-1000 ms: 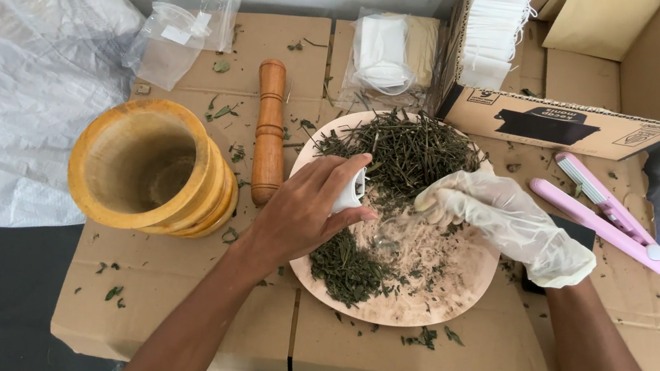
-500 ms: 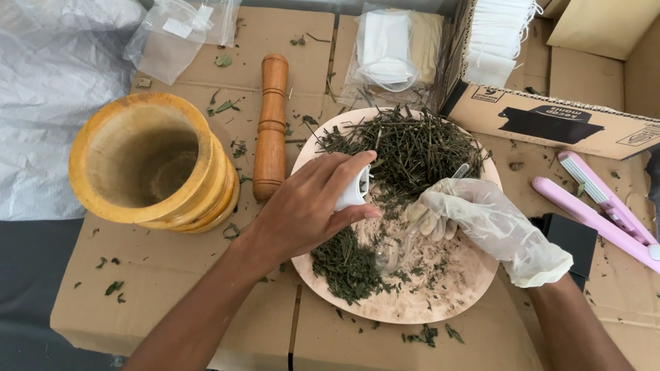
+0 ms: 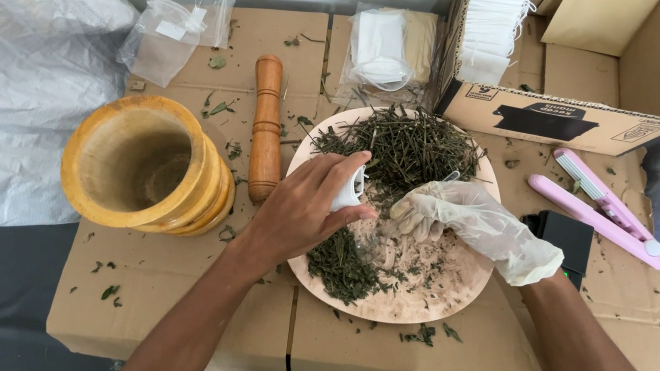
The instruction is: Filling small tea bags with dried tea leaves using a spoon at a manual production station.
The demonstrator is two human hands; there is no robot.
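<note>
Bare left hand (image 3: 302, 211); translucent-gloved right hand (image 3: 480, 225).

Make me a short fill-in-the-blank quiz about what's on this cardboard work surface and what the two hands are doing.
1. The left hand holds a small white pouch over the round ____ plate.
2. Only the ____ hand wears a clear glove.
3. The wooden pestle lies between the plate and the yellow wooden ____.
4. The pink tool lies in front of a ____ box.

Missing words: wooden; right; mortar; cardboard

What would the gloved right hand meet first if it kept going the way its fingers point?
Probably the small white bag held by the left hand; the right hand points left across the plate, though depth is unclear.
</note>
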